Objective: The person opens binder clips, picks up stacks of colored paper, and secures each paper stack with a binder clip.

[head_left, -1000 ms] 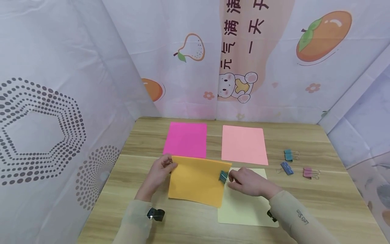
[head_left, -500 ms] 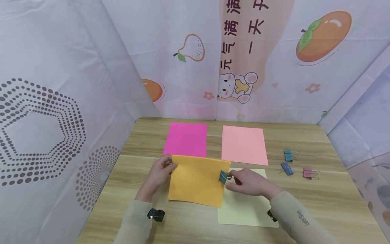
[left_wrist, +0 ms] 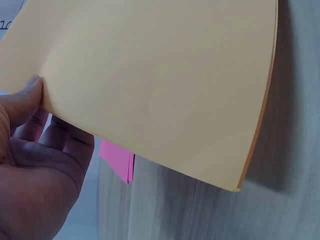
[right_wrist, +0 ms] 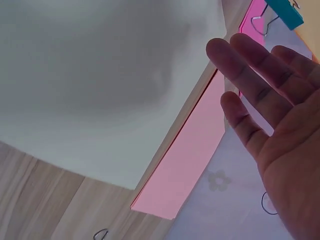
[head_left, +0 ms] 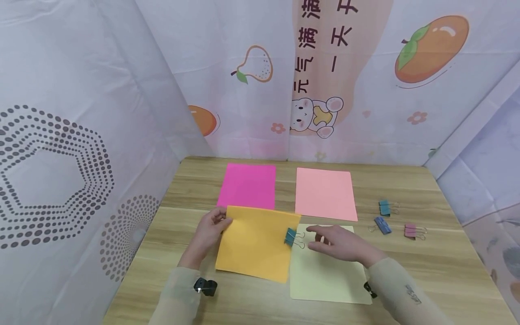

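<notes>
Since the teal clip (head_left: 290, 236) bites the orange paper (head_left: 253, 243), lower centre of frame, your right hand (head_left: 339, 243), fingers loose and empty, probably needn't help; your left hand (head_left: 208, 231) pinches the left edge, likely for steadiness.

From the near side, the head view looked down across the table (head_left: 447, 257); the close left wrist view faced orange paper (left_wrist: 170, 90); the right, sharing it, looked toward the far curtain (right_wrist: 215, 200).
</notes>
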{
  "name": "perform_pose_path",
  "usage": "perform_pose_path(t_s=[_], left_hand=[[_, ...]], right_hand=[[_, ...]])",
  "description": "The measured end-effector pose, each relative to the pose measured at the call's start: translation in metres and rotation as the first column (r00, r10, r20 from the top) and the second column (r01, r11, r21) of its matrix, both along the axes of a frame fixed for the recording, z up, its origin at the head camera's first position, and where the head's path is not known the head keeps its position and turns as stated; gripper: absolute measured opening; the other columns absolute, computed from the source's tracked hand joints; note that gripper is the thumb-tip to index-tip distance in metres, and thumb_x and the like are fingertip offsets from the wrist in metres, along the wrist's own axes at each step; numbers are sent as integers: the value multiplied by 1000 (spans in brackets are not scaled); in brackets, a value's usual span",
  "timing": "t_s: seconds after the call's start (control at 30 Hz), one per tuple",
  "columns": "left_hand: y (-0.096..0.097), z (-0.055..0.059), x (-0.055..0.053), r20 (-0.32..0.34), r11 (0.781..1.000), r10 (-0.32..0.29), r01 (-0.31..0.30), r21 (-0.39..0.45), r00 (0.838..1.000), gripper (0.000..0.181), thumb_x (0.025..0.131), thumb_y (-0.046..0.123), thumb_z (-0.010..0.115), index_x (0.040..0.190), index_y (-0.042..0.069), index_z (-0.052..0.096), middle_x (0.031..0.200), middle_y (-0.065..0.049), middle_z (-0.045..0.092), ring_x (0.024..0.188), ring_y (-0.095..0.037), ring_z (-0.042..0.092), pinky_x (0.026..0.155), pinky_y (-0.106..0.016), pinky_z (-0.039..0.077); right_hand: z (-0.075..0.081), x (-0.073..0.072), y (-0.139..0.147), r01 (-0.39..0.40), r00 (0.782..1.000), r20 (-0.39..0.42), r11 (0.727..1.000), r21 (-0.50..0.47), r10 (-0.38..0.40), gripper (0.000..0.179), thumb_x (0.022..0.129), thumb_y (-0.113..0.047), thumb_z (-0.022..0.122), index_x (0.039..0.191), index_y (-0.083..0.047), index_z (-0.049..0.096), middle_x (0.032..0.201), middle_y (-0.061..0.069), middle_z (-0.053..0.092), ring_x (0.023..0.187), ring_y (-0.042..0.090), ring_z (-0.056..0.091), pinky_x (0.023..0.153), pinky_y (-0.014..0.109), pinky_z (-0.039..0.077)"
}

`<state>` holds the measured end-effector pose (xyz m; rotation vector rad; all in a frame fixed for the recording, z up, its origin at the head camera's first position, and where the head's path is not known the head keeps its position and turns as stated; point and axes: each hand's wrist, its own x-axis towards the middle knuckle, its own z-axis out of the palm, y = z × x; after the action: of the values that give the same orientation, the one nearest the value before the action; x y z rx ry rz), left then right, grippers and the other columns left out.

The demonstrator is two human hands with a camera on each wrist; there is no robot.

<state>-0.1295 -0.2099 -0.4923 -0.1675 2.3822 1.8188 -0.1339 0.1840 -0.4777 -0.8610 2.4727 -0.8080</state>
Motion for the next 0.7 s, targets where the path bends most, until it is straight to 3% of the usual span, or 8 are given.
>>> perform_pose_path(t_s=[0.3,0.7], left_hand=[[-5,-4,0,67,998,59,-59,4,996,14,103,8,60,116,4,64,105,-11,68,87,-20,65,75,-29,55],[-10,-10,-2,91,998,69,-68,-8,993,13,103,8,60,114,4,63,101,-9,68,82,-18,63,70,-27,54]], right_hand=[[-2,-2,22,76,997,-15,996,54,-75,61,103,-52,54,142,-6,56,105,-6,69,88,7,62,76,35,53],[1,-2,44,124,992,-27,991,43,-123,56,104,-46,57,142,-4,56,103,-6,67,84,4,59,72,30,51]])
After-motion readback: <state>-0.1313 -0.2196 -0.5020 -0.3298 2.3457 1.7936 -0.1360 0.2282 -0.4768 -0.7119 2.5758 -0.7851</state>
